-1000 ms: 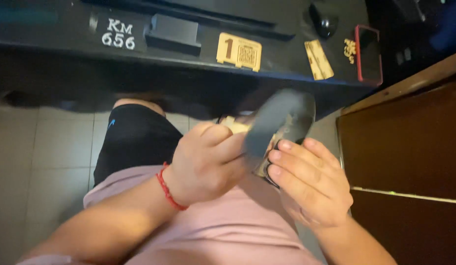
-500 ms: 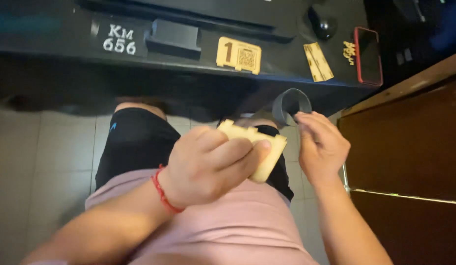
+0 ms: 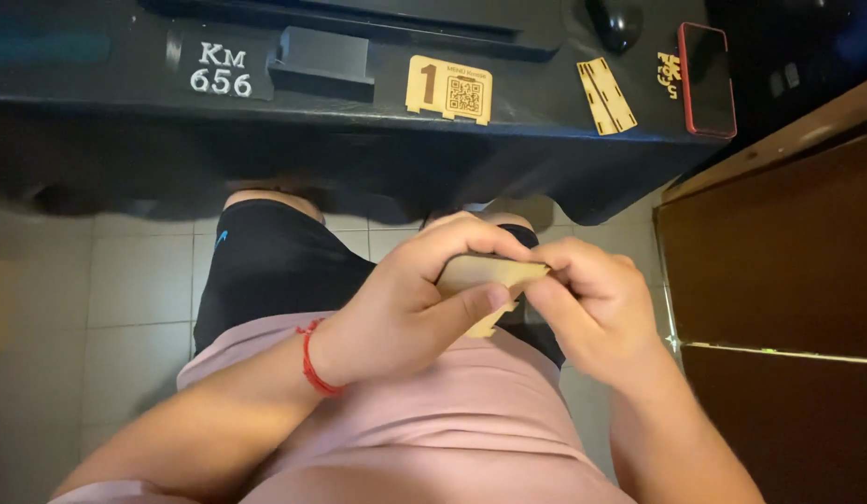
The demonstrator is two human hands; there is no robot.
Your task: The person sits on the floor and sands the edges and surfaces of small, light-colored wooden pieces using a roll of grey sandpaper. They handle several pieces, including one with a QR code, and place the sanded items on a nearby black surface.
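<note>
A seated person holds a small, flat, pale wooden piece (image 3: 485,285) over their lap, below the near edge of a black worktop (image 3: 125,103). The left hand (image 3: 410,303) is closed around the piece, thumb under it and fingers curled over the top. The right hand (image 3: 592,313) is closed too, pinching the piece's right end between fingertips. Held in the air by its thin edges, the piece could slip and drop to the pale tiled floor (image 3: 139,289). Pressing unevenly may snap the thin wood. Along the worktop's near edge lie a wooden numbered plaque (image 3: 449,90) and a slotted wooden strip (image 3: 606,95). A red-cased phone (image 3: 706,79) lies toward the right corner. A dark brown wooden cabinet (image 3: 779,280) stands at the right.
</note>
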